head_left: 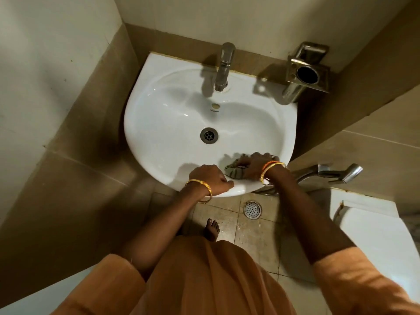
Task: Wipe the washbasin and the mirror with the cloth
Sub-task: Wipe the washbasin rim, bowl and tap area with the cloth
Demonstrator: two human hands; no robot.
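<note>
1. Orange sleeves [354,285] framed the view as a person leaned over a white washbasin [172,123].
2. Left hand [210,178] gripped the basin's near rim, fingers curled over the edge.
3. Right hand [255,164] pressed a dark cloth [234,171] against the inside near wall, fingers seemingly spread flat, though shadow blurred them.
4. Chrome tap [223,67] stood at the far rim.

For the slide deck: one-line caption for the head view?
Right hand presses cloth on washbasin front rim; left hand grips the rim.
</note>
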